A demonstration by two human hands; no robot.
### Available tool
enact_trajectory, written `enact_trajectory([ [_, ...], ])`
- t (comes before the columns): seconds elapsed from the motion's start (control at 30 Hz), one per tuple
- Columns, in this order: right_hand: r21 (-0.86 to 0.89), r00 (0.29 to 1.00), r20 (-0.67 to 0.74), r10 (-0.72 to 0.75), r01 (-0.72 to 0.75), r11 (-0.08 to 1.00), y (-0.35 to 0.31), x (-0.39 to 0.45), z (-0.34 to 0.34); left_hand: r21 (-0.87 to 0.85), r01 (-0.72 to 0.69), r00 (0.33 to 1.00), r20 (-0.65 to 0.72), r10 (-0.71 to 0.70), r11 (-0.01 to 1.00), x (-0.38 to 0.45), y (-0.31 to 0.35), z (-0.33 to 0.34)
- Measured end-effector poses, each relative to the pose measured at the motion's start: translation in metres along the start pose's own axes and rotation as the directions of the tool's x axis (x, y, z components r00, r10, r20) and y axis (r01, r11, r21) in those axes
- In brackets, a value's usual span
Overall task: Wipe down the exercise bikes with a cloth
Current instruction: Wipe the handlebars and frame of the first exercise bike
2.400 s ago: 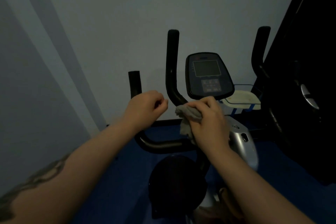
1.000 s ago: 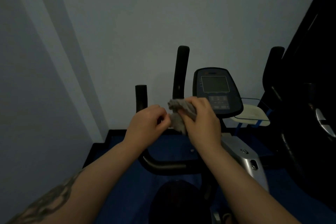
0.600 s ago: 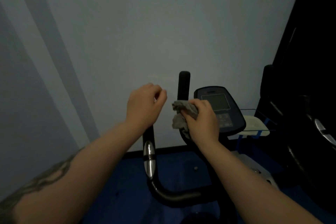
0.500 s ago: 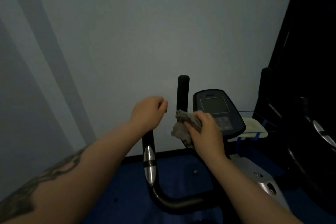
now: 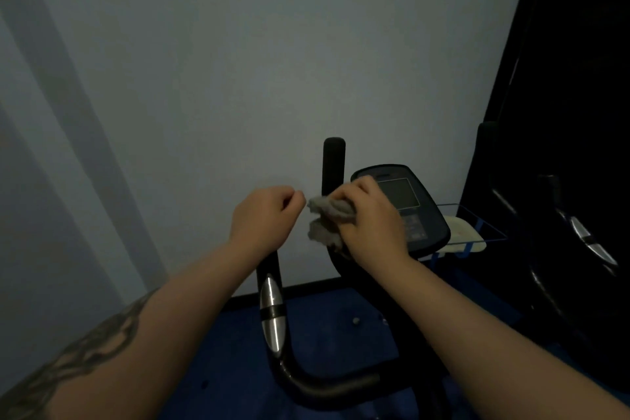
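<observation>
A black exercise bike stands before me, with a left handlebar (image 5: 271, 310) carrying a silver sensor, a taller upright handlebar (image 5: 333, 160) and a dark console (image 5: 409, 204). My left hand (image 5: 264, 215) is curled round the top of the left handlebar, hiding its end. My right hand (image 5: 370, 218) grips a crumpled grey cloth (image 5: 325, 220) and presses it against the upright handlebar, just left of the console. The cloth wraps part of that bar.
A pale wall (image 5: 238, 61) rises close behind the bike. Blue floor (image 5: 324, 320) lies below. A dark machine (image 5: 562, 181) fills the right side. A wire tray with a pale pad (image 5: 467, 235) sits behind the console.
My right hand has slid the cloth a little up the upright handlebar, nearer the console's top. My left hand stays on the left handlebar.
</observation>
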State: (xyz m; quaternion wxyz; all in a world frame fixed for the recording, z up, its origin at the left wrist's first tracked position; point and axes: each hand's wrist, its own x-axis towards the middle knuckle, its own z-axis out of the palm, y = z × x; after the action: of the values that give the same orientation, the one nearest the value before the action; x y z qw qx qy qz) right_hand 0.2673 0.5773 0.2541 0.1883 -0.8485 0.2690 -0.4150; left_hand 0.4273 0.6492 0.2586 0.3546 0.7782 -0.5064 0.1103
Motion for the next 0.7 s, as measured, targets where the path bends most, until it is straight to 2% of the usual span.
enact_trajectory([
  [0.1,-0.004,0.997,-0.049,0.056,-0.056,0.998,-0.008,-0.005,0.01,0.005,0.001,0.998,-0.061,-0.001,1.0,-0.005,0.002,-0.001],
  [0.27,-0.005,0.999,0.037,0.039,-0.039,0.999,0.003,-0.02,0.004,0.065,0.051,0.994,-0.105,-0.044,0.997,-0.007,0.002,0.003],
  [0.43,-0.049,0.99,-0.045,0.132,-0.135,0.99,-0.009,-0.011,0.012,0.015,0.07,0.979,-0.191,-0.066,0.997,-0.011,0.006,0.002],
  [0.57,-0.004,0.994,0.026,0.105,-0.105,0.995,-0.001,-0.03,0.005,0.0,0.076,0.972,-0.222,-0.074,0.997,-0.012,0.005,0.004],
  [0.7,-0.093,0.99,0.012,0.138,-0.137,0.986,-0.012,-0.002,0.008,-0.016,0.073,0.969,-0.233,-0.075,0.997,-0.013,0.006,0.004],
])
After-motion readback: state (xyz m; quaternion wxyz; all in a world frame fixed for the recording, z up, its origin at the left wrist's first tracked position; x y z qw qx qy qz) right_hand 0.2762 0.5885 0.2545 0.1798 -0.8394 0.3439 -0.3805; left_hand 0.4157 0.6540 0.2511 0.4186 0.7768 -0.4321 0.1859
